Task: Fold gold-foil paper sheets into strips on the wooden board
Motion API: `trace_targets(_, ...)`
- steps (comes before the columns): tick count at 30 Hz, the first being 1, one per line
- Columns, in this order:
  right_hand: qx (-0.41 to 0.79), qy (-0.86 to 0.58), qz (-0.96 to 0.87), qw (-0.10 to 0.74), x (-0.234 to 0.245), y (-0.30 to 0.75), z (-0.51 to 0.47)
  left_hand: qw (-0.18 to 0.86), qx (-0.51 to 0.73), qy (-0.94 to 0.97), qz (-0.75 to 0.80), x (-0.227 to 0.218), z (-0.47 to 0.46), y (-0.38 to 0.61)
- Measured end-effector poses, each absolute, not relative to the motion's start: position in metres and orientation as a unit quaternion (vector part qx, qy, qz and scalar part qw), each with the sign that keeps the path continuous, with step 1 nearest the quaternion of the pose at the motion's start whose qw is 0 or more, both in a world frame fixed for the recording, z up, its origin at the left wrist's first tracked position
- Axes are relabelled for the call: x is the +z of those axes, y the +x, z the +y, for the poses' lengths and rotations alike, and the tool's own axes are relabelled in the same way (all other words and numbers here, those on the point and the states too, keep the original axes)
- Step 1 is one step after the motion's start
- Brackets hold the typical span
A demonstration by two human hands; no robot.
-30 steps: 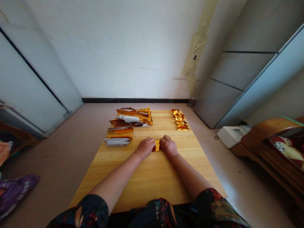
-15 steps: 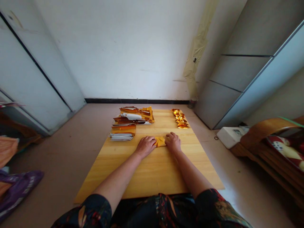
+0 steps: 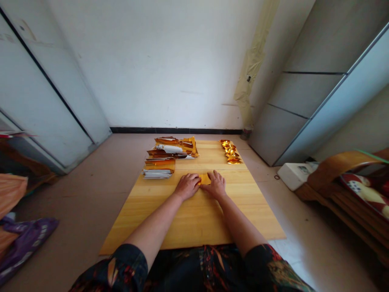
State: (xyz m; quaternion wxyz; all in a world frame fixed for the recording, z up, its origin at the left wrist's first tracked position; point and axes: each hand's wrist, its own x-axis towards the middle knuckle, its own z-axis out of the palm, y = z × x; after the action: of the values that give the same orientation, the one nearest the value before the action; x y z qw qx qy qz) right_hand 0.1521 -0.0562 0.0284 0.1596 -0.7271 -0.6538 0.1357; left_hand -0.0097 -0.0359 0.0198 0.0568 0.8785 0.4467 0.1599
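Gold foil piece (image 3: 204,179) on pine bench (image 3: 194,219), at 12 o'clock from wrists, between left hand (image 3: 187,186) and right hand (image 3: 215,185). Both grips lie flat against it; actual hold hard to judge, foil partly hidden. Foil sheet stack (image 3: 159,164) at 11 o'clock; folded gold pieces (image 3: 230,152) at 1 o'clock.

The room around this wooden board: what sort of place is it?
Probably a room in a home: a wooden-framed seat with patterned cushion, tall cabinets, and gold foil sheets on the board.
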Motion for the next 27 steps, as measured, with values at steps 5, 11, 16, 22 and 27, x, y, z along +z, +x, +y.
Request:
trace_targets(5, 0.141, -0.739, -0.639, 0.162, 0.031, 0.149, -0.054, 0.051, 0.156, 0.881, 0.443, 0.017, -0.035, -0.011)
trace_targets(11, 0.169, -0.762, -0.603, 0.165, 0.036, 0.146, -0.049, 0.05, 0.168, 0.882, 0.438, 0.012, -0.031, -0.012)
trace_targets(16, 0.182, -0.768, -0.587, 0.18, 0.033, 0.159, -0.046, 0.047, 0.179, 0.882, 0.433, 0.01, -0.031, -0.012)
trace_targets(22, 0.16, -0.769, -0.579, 0.221, 0.02, 0.179, -0.043, 0.044, 0.175, 0.884, 0.432, 0.012, -0.031, -0.012)
trace_targets(27, 0.126, -0.769, -0.575, 0.251, 0.009, 0.197, -0.041, 0.05, 0.175, 0.884, 0.431, 0.013, -0.031, -0.012)
